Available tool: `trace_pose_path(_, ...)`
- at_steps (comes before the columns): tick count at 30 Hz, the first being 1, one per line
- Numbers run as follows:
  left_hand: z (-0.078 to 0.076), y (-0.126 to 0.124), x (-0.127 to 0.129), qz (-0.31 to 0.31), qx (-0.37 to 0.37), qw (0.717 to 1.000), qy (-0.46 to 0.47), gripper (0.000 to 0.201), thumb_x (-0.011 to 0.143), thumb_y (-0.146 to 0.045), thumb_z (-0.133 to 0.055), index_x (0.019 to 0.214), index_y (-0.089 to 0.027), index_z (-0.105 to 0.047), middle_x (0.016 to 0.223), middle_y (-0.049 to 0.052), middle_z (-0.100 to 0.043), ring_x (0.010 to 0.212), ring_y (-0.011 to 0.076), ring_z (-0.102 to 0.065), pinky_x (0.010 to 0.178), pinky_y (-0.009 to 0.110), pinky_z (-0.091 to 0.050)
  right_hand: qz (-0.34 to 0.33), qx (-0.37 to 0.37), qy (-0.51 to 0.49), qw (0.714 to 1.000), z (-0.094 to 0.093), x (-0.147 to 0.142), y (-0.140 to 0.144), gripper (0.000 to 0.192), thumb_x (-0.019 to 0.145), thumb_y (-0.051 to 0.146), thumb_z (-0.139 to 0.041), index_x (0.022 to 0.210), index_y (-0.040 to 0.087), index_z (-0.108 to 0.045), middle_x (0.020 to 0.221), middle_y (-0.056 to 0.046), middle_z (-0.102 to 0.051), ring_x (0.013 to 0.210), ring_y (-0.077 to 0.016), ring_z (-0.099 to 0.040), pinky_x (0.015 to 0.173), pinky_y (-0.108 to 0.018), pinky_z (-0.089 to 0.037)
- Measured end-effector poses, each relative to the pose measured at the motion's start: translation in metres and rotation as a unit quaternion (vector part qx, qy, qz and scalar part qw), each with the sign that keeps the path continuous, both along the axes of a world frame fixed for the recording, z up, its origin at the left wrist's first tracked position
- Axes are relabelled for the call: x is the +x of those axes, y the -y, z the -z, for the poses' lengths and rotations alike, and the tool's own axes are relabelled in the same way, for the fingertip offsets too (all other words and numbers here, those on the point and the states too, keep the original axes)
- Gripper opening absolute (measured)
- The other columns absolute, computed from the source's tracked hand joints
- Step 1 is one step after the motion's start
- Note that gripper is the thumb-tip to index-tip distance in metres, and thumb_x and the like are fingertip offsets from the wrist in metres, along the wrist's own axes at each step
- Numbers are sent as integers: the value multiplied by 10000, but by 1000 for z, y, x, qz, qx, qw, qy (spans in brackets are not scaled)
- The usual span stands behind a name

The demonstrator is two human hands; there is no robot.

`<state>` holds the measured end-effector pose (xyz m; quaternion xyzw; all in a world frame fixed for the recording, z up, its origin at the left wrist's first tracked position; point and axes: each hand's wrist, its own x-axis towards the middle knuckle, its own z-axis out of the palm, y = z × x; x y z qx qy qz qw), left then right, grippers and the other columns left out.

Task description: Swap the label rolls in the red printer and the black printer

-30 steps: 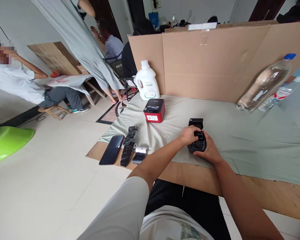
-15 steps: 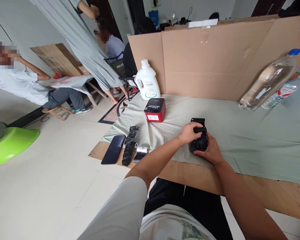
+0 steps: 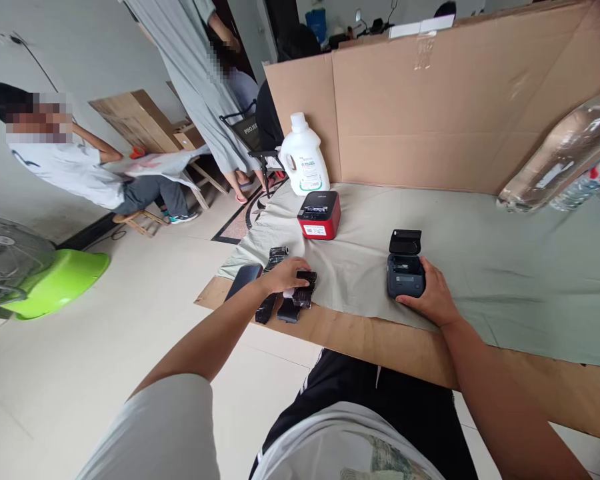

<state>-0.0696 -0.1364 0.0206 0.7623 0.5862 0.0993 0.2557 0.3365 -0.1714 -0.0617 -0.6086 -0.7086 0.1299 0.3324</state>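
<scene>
My right hand point(image 3: 436, 297) grips the right side and front corner of a small dark portable printer point(image 3: 406, 285). The printer's lid point(image 3: 405, 241) stands open at the back, and its paper bay shows. At the table's left front, my left hand point(image 3: 286, 275) pinches a black paper roll point(image 3: 305, 291) with a strip hanging from it. Around that hand lie more rolls with black strips: one at the back point(image 3: 279, 251) and one strip in front point(image 3: 289, 311). A phone point(image 3: 244, 277) lies left of them, partly covered by my left forearm.
A red and black printer point(image 3: 320, 217) stands behind the rolls, with a white detergent bottle point(image 3: 306, 160) behind it. A cardboard screen point(image 3: 420, 120) closes the back. Large clear bottles point(image 3: 555, 160) lean at the right. A person point(image 3: 65, 153) sits at far left.
My left hand has left the printer with the black roll and moved left to the other rolls. The printer's bay is now uncovered. My right hand stays on the printer.
</scene>
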Motion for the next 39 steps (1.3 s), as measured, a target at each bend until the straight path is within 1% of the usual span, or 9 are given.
trace_pose_path(3, -2, 21, -2, -26, 66, 994, -80, 197, 756, -225, -569, 923, -173, -659, 1021, 89, -656, 1000, 253, -597, 899, 357, -465, -3, -7, 3, 1000, -2, 0, 1, 1215, 533, 833, -642, 1474, 166, -261, 1429, -183, -427, 1276, -386, -421, 1047, -553, -361)
trace_pose_path(11, -25, 61, 3, 97, -11, 962, -255, 187, 642, -110, -548, 763, -181, -672, 849, 84, -656, 912, 276, -580, 821, 361, -434, -7, 6, 6, 1000, 2, -1, 0, 1217, 540, 822, -651, 1477, 157, -249, 1431, -188, -427, 1270, -385, -425, 1039, -554, -370)
trace_pose_path(16, -76, 60, 26, 221, -221, 942, -123, 246, 587, -132, -584, 804, -195, -682, 811, 10, -627, 721, 170, -566, 630, 234, -403, -23, 30, 14, 999, 7, 0, -2, 1212, 567, 794, -664, 1492, 155, -210, 1422, -200, -430, 1261, -384, -433, 1034, -563, -365)
trace_pose_path(19, -93, 42, 67, 309, -242, 919, 34, 282, 653, -177, -617, 926, -194, -686, 906, 12, -635, 764, 144, -558, 663, 214, -417, -27, 34, 17, 999, 9, 0, -2, 1227, 566, 791, -668, 1504, 168, -180, 1431, -194, -420, 1272, -382, -421, 1037, -560, -366)
trace_pose_path(22, -81, 10, 129, 285, -161, 935, 133, 292, 722, -244, -635, 1003, -173, -666, 910, 21, -632, 797, 143, -548, 716, 232, -429, -30, 35, 16, 999, 10, 1, -2, 1256, 557, 792, -673, 1514, 172, -145, 1428, -187, -424, 1275, -379, -421, 1037, -554, -374)
trace_pose_path(25, -52, -23, 191, 227, -80, 950, 197, 265, 753, -222, -594, 1007, -157, -624, 932, 29, -634, 817, 146, -563, 746, 253, -450, -37, 39, 13, 998, 10, 3, -1, 1276, 555, 806, -660, 1520, 177, -111, 1430, -185, -423, 1273, -384, -428, 1024, -554, -390)
trace_pose_path(28, -26, -45, 233, 201, -1, 971, 133, 263, 737, -175, -593, 1000, -168, -591, 910, 25, -638, 821, 164, -575, 765, 282, -467, -39, 32, 7, 999, 11, 5, -1, 1292, 552, 825, -643, 1522, 176, -91, 1424, -190, -431, 1264, -387, -437, 1025, -564, -390)
trace_pose_path(32, -12, -50, 250, 210, 72, 975, -21, 235, 729, -170, -603, 962, -194, -602, 888, 31, -663, 916, 228, -579, 812, 333, -472, -42, 22, -4, 999, 12, 5, -2, 1302, 541, 842, -631, 1525, 189, -83, 1434, -189, -419, 1268, -391, -430, 1031, -578, -385)
trace_pose_path(39, -12, -47, 250, 218, 109, 968, -62, 211, 722, -169, -598, 927, -207, -627, 870, 25, -677, 913, 230, -586, 811, 321, -480, -50, 36, -25, 998, 12, 4, -2, 1279, 543, 834, -640, 1523, 219, -95, 1440, -173, -413, 1281, -385, -423, 1042, -568, -375)
